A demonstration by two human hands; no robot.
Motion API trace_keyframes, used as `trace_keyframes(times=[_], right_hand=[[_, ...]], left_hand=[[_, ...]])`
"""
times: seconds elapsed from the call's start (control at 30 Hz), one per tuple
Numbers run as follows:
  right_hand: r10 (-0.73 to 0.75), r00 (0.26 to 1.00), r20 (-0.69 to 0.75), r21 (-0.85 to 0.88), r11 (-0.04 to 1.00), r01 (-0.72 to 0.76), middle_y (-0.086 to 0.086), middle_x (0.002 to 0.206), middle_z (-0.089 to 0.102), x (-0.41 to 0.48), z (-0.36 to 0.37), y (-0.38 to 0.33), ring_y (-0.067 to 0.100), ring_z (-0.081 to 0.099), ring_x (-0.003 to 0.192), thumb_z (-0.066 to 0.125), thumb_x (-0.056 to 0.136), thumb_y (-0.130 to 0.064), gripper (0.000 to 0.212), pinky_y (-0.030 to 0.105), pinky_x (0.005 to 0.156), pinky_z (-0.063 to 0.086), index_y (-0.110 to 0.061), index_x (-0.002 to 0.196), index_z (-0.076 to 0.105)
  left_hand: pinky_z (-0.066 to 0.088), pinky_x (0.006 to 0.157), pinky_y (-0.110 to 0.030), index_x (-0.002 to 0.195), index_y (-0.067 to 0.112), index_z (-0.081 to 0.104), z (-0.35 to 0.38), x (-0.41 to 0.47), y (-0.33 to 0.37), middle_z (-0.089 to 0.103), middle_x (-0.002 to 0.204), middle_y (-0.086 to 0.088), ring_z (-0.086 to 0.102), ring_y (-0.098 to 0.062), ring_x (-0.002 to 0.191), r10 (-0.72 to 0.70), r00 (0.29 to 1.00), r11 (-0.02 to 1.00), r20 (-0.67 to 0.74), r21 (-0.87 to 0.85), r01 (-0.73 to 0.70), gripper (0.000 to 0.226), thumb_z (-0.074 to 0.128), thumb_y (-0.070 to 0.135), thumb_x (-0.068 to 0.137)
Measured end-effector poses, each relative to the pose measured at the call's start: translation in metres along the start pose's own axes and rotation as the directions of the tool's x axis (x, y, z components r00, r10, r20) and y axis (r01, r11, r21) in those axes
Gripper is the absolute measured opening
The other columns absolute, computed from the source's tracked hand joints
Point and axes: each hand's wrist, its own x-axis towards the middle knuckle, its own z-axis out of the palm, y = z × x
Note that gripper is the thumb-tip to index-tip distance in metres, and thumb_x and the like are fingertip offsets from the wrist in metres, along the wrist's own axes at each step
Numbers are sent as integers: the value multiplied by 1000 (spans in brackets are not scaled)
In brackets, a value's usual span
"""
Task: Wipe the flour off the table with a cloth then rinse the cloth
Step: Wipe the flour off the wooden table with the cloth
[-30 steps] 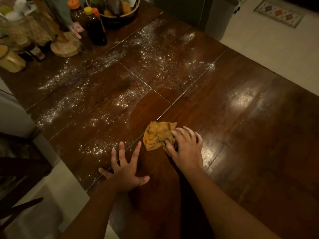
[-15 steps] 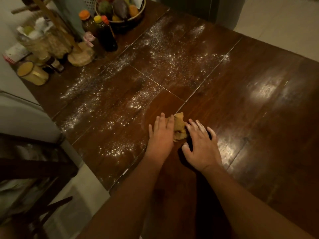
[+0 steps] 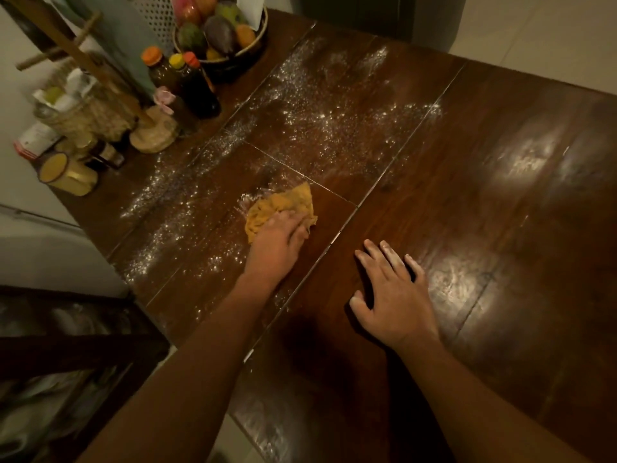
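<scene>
A crumpled yellow cloth point(image 3: 280, 205) lies on the dark wooden table point(image 3: 500, 245), at the edge of the scattered white flour point(image 3: 320, 108). My left hand point(image 3: 278, 240) presses down on the near part of the cloth with its fingers laid over it. More flour point(image 3: 160, 215) streaks the boards to the left of the cloth. My right hand point(image 3: 390, 289) rests flat on bare wood to the right, fingers spread and dusted white, holding nothing.
Along the far left edge stand sauce bottles point(image 3: 193, 85), a fruit bowl point(image 3: 230, 58), a wooden stand point(image 3: 150, 133), a woven basket point(image 3: 80, 118) and a yellow jar point(image 3: 66, 173). A dark chair point(image 3: 66, 355) sits below the table's left edge. Pale floor tiles point(image 3: 541, 38) lie beyond.
The cloth passed from my right hand to my left hand, which has pushed it up and left into the flour. My right hand let go and now lies flat on the table.
</scene>
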Motion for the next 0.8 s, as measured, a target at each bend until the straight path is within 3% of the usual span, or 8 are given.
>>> trace_keyframes(times=[0.2,0.33,0.4,0.5,0.6,0.63,0.7,0.8], right_hand=[[11,1000,8,-5,1000,-11,-13,166,16,1,1,2,5,1,153,35,93,-51,64,43,124,6,-36,154,28],[31,1000,3,-22,999,-31,-16,165,17,3,2,0,3,2,153,34,93,-50,61,40,123,5,-38,153,29],[52,999,12,-43,998,-51,-17,164,17,3,2,-2,2,2,152,33,94,-50,60,40,123,5,-40,152,28],[86,996,30,-70,994,-83,-18,164,17,2,0,-4,1,2,152,33,93,-50,60,37,123,3,-42,152,26],[129,991,28,-94,987,-126,-16,165,18,2,1,-9,3,1,153,34,94,-50,60,37,124,1,-42,152,24],[172,985,16,-93,981,-169,-14,165,19,4,4,-16,6,1,153,33,94,-50,60,40,124,1,-42,153,24],[296,955,-9,-105,950,-295,-6,167,13,14,15,-43,19,-1,155,29,93,-53,66,48,123,-4,-38,156,17],[427,903,-44,-177,886,-428,13,166,-11,42,43,-94,43,-16,150,15,94,-58,72,62,117,-8,-34,158,-8]], left_hand=[[22,117,-44,148,24,30,-5,78,-69,28,155,-7,27,-28,142,-220,975,975,33,-2,220,46,34,27,103],[26,114,-46,149,18,30,-14,126,-89,27,156,-11,26,-35,140,-286,957,957,56,71,282,48,32,29,103],[24,111,-46,149,18,31,-15,115,-75,30,154,-12,26,-37,138,-240,970,967,37,100,235,48,33,28,103],[25,110,-46,144,23,40,-18,65,-58,39,149,-7,30,-34,136,-31,998,1000,49,-2,31,43,38,26,102],[31,112,-44,140,28,46,-21,28,-73,47,143,-2,36,-24,130,317,935,944,157,-151,-295,40,42,23,100],[33,111,-42,139,30,47,-21,33,-88,47,142,0,39,-21,129,364,912,925,192,-189,-329,40,42,23,100],[32,113,-40,139,34,45,-21,58,-116,44,145,-1,39,-20,131,338,920,935,198,-179,-306,41,41,24,100],[25,115,-44,144,31,39,-26,111,-140,39,150,-5,35,-27,136,187,978,981,90,-74,-181,44,39,24,101]])
